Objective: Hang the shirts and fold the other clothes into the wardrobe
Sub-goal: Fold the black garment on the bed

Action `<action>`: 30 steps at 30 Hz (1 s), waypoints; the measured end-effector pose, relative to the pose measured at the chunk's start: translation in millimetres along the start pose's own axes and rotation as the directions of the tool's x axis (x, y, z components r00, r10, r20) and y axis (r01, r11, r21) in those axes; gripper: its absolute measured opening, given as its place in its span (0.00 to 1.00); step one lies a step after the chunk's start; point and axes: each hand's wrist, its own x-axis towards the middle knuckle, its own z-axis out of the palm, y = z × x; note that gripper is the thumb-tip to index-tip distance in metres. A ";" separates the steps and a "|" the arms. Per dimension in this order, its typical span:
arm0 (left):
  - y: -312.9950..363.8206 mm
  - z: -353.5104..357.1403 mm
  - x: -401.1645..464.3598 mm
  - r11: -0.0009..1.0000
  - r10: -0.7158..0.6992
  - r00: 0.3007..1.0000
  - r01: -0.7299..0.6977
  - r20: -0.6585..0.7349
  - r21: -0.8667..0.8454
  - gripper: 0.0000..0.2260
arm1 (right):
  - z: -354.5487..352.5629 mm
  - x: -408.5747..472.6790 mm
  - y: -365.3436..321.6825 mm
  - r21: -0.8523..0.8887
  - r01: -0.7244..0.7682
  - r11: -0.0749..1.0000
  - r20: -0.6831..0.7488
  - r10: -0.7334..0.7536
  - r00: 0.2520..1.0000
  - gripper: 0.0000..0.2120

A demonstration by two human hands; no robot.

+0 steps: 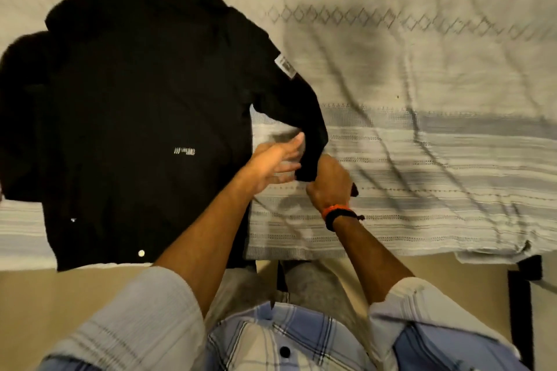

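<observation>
My right hand (328, 182) grips the cuff of the black shirt's (135, 117) sleeve (301, 117); my left hand (278, 159), fingers straight, touches the sleeve just beside it. The shirt lies flat on the bed (422, 84), left of both hands. If I pull the cuff carelessly, I think the flat body can wrinkle.

- A small white logo (184, 150) sits on the front of the black shirt (135, 105): slanted bars followed by lettering too blurred to read.
- A white tag (285, 66) on the shirt's sleeve carries dark print, also unreadable.
</observation>
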 end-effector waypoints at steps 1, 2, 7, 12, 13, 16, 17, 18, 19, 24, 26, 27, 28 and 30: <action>15.8 6.9 -4.1 0.999 0.001 1.000 0.000 0.015 -0.050 0.20 | -12.3 3.4 -4.4 -0.057 0.093 0.994 -0.061 -0.097 0.993 0.10; 26.9 13.1 -5.8 0.997 0.007 1.000 -0.006 0.021 -0.079 0.18 | -20.1 6.9 -7.8 -0.095 0.164 0.982 -0.095 -0.173 0.980 0.12; 75.9 36.2 -17.4 0.997 0.077 0.988 -0.078 -0.136 -0.006 0.09 | -58.6 21.5 -20.9 -0.134 0.392 0.910 -0.110 -0.407 0.907 0.24; 98.9 47.3 -23.4 0.976 0.129 0.946 -0.174 -0.298 -0.133 0.06 | -84.4 16.9 -18.5 0.598 0.166 0.784 -0.106 -0.128 0.986 0.20; 101.3 51.2 -27.6 0.953 0.117 0.959 -0.182 -0.260 -0.242 0.06 | -88.0 16.7 -17.6 0.724 0.017 0.689 -0.107 0.087 0.990 0.19; 102.7 59.6 -34.8 0.871 0.107 0.983 -0.164 -0.147 -0.464 0.15 | -97.4 23.4 -9.5 0.857 -0.449 0.254 0.294 0.474 0.830 0.32; 102.1 62.2 -37.4 0.865 0.100 0.987 -0.149 -0.125 -0.479 0.18 | -100.4 26.3 -6.4 0.840 -0.542 0.018 0.493 0.388 0.778 0.33; 101.2 65.8 -41.6 0.858 0.098 0.990 -0.135 -0.100 -0.495 0.20 | -103.2 28.8 -3.5 0.789 -0.573 -0.220 0.613 0.232 0.755 0.32; 101.4 69.2 -45.0 0.848 0.090 0.992 -0.121 -0.084 -0.515 0.19 | -108.2 30.7 -0.4 0.724 -0.549 -0.419 0.640 0.111 0.760 0.30; 98.5 71.0 -55.3 0.844 0.063 0.998 -0.056 -0.005 -0.533 0.12 | -131.7 47.2 1.0 0.767 -0.335 -0.548 0.512 0.208 0.833 0.19; 98.7 68.1 -58.8 0.877 0.037 0.999 -0.026 0.015 -0.480 0.10 | -150.0 55.3 1.8 0.828 -0.264 -0.494 0.452 0.311 0.836 0.21; 99.6 67.5 -60.1 0.897 0.018 1.000 -0.009 0.015 -0.442 0.08 | -161.6 59.4 2.6 0.840 -0.216 -0.498 0.413 0.327 0.850 0.22; 100.4 66.2 -60.0 0.921 0.001 1.000 -0.001 -0.002 -0.391 0.05 | -173.9 63.4 2.5 0.848 -0.169 -0.501 0.363 0.318 0.876 0.22; 102.2 61.8 -62.2 0.949 -0.011 0.999 -0.006 -0.052 -0.314 0.04 | -198.5 70.0 1.9 0.872 -0.106 -0.478 0.274 0.297 0.915 0.20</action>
